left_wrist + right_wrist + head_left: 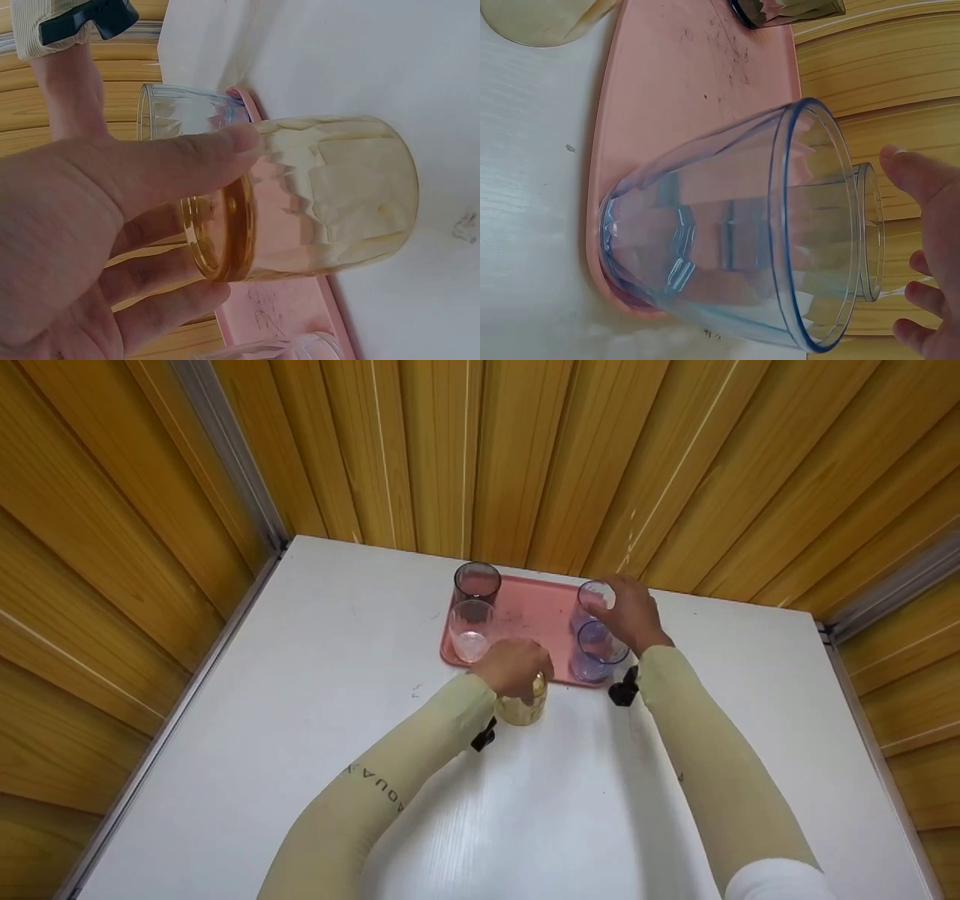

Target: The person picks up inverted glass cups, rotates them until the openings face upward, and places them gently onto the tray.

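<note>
My left hand (pixel 514 666) grips an amber-tinted drinking glass (pixel 337 191) by its rim, thumb on one side and fingers on the other. This glass is at the front edge of the pink tray (pixel 536 619). My right hand (pixel 632 611) is at the tray's back right corner, thumb and fingers spread near the rim of a clear glass (pixel 871 225). A blue-tinted glass (pixel 697 232) stands in front of that one on the tray, nearer the right wrist camera. At the tray's left end are a dark grey glass (pixel 478 581) and a colourless glass (pixel 471 634).
The tray lies on a white table (pixel 360 645), close to its back edge. Yellow wood-look panels (pixel 517 457) rise behind the table and along both sides. A black wrist mount (pixel 624 688) sits under the right sleeve, beside the blue-tinted glass.
</note>
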{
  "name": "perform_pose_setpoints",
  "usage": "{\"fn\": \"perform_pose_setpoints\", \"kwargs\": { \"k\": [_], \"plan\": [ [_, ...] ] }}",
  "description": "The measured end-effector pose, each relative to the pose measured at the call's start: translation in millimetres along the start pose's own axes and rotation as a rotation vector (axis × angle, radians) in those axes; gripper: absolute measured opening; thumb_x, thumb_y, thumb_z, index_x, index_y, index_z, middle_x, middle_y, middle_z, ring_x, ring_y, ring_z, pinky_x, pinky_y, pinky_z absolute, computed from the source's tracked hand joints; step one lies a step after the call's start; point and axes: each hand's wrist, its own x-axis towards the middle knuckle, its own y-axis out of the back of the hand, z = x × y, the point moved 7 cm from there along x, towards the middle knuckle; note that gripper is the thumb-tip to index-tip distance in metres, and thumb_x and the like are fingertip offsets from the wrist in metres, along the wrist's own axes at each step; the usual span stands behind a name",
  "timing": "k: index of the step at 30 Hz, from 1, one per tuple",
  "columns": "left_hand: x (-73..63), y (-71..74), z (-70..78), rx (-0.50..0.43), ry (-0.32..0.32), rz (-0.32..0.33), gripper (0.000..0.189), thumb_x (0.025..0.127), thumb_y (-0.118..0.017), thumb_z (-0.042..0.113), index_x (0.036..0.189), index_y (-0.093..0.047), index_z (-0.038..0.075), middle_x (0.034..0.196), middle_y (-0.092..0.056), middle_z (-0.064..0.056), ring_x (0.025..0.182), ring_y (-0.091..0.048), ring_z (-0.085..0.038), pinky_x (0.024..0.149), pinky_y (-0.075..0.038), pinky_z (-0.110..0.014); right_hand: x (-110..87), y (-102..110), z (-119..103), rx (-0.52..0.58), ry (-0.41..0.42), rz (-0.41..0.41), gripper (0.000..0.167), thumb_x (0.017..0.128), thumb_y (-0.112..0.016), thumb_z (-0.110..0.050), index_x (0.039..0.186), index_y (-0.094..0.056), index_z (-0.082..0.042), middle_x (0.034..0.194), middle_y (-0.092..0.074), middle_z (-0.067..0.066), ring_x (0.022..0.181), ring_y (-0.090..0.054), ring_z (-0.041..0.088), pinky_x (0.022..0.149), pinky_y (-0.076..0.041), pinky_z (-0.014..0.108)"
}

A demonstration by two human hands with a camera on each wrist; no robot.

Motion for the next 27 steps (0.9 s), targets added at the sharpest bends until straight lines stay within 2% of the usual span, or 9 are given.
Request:
{"fn": "perform_pose_setpoints", "kwargs": {
  "k": [4,11,18,27],
  "plan": [
    [0.3,-0.9,-0.3,-0.002,0.0,-0.001,0.042,0.072,-0.085,0.013,0.112,-0.073,0.023,0.11,-0.072,0.005,0.103,-0.064,-0.013,0.096,-0.052,-0.033,-2.1,2,0,-0.01,0.015,0.017,0.058,0.09,-0.066,-0.038,0.142,-0.046,-0.021,0.149,-0.042,0.012,0.138,-0.037,0.036,0.112,-0.033,0.057],
    [1.0,-3.0,-0.9,-0.008,0.002,-0.013,0.041,0.073,-0.085,0.014,0.112,-0.073,0.022,0.112,-0.071,0.005,0.105,-0.062,-0.014,0.098,-0.051,-0.034,-7.9,4,0,-0.019,-0.002,0.002,0.064,0.09,-0.065,-0.042,0.146,-0.041,-0.022,0.153,-0.035,0.013,0.141,-0.032,0.038,0.112,-0.03,0.06],
    [0.1,0.5,0.6,0.025,-0.012,-0.018,0.04,0.073,-0.085,0.015,0.111,-0.074,0.021,0.114,-0.07,0.004,0.109,-0.062,-0.015,0.1,-0.05,-0.035,-11.2,4,-4,-0.031,0.05,0.023,0.066,0.09,-0.066,-0.038,0.147,-0.039,-0.017,0.152,-0.036,0.014,0.142,-0.03,0.039,0.114,-0.027,0.059],
    [0.1,-2.5,0.4,-0.001,0.009,-0.02,0.041,0.073,-0.084,0.015,0.112,-0.073,0.022,0.115,-0.07,0.004,0.109,-0.062,-0.015,0.098,-0.051,-0.035,-16.0,2,-5,0.006,0.033,0.015,0.065,0.09,-0.067,-0.037,0.146,-0.04,-0.022,0.151,-0.036,0.011,0.142,-0.031,0.035,0.114,-0.029,0.058]
  ]
}}
